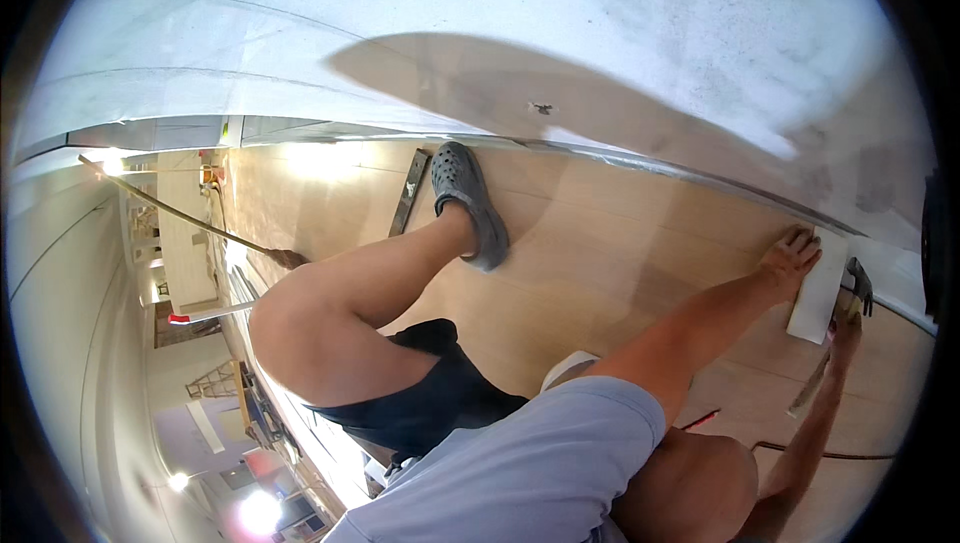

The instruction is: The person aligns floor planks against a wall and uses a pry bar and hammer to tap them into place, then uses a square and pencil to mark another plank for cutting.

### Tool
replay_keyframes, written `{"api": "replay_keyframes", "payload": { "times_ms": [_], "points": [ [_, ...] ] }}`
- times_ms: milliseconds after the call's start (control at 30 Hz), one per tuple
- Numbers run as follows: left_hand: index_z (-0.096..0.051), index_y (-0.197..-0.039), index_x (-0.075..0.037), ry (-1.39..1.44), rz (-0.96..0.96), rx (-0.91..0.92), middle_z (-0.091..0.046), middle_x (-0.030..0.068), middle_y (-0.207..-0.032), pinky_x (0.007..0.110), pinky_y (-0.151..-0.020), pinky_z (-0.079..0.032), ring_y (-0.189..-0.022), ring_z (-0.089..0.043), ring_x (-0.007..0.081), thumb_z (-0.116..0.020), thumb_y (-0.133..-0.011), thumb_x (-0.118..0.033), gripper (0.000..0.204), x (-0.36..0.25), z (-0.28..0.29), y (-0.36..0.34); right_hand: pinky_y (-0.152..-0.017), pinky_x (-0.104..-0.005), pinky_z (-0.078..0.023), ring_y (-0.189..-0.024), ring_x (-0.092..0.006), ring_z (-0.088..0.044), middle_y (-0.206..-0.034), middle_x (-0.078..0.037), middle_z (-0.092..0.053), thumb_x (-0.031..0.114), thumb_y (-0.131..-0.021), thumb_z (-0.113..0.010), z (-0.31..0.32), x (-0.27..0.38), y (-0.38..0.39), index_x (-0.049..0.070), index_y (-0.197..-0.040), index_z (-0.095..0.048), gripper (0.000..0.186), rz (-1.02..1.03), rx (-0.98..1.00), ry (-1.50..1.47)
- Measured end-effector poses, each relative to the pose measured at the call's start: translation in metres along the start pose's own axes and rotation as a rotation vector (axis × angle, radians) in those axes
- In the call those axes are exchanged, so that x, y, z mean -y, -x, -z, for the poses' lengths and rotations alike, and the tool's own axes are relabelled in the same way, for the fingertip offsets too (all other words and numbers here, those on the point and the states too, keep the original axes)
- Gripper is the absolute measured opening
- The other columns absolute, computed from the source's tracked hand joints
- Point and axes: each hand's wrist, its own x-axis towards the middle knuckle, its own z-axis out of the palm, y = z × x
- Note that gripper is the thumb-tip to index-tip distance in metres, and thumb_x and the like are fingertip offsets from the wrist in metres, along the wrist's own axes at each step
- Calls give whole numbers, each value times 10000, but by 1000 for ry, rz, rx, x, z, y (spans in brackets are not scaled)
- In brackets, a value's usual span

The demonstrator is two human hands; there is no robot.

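My left hand (pixel 790 261) is at the right of the head view, its fingers pressed on the edge of a flat white board (pixel 819 293). That board lies on the light wood floor, close to the foot of the wall. Just beyond it, my right hand (pixel 846 327) is wrapped round a hammer (pixel 859 281) close below its dark claw head. The pale handle runs down past the hand toward the floor. The head is beside the board's far edge; whether they touch, I cannot tell.
Along the top runs a pale wall (pixel 640 33) with a shadow on it. A grey clog (pixel 466 205) on my foot stands beside a dark flat bar (pixel 409 193). A red and black pencil-like stick (pixel 702 420), a dark cable (pixel 840 456) and a long-handled broom (pixel 190 218) also show.
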Motion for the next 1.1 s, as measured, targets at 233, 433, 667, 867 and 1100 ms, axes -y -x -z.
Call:
{"api": "replay_keyframes", "payload": {
  "times_ms": [233, 433, 667, 867, 1100],
  "points": [
    [-474, -1466, 2, 206, -76, -136, -337, 217, -1610, 513, -1262, -151, -1507, -271, 390, -638, -872, -342, 706, -56, 0, 1, -922, -380, -493, -1043, -238, -618, -1162, -141, -659, 244, -982, -658, -36, 27, 92, -32, -1303, -566, 433, 253, -320, -54],
    [-349, -1567, -73, 70, -82, 234, -241, 129, -1664, 420, -1280, -160, -1556, -168, 305, -630, -911, -237, 732, -13, 45, 115, -806, -376, -511, -855, -214, -612, -941, -125, -673, 202, -872, -786, -112, 14, 175, -1, -1061, -612, 328, 176, -558, -177],
    [-454, -1482, -23, -51, -153, 240, -347, 126, -1611, 435, -1252, -242, -1495, -309, 314, -602, -927, -204, 601, 58, 82, 207, -776, -367, -519, -834, -285, -655, -903, -140, -674, 178, -893, -754, -126, 38, 242, 11, -1082, -600, 296, -5, -297, -63],
    [-532, -1415, -36, -158, -165, 526, -481, 116, -1514, 435, -1187, -353, -1406, -438, 310, -617, -945, -215, 510, 105, 180, 270, -883, -459, -498, -1034, -438, -623, -1130, -277, -619, 190, -904, -708, -160, 56, 219, 7, -1152, -575, 336, 262, -58, 181],
    [-599, -1357, -25, -259, 253, 869, -670, 168, -1274, 472, -1052, -458, -1188, -604, 359, -695, -886, -307, 557, 150, 368, 420, -1077, -534, -402, -1234, -434, -506, -1301, -242, -576, 184, -864, -722, -205, 61, 205, -32, -1227, -594, 441, 683, 3, 495]
  ]
}}
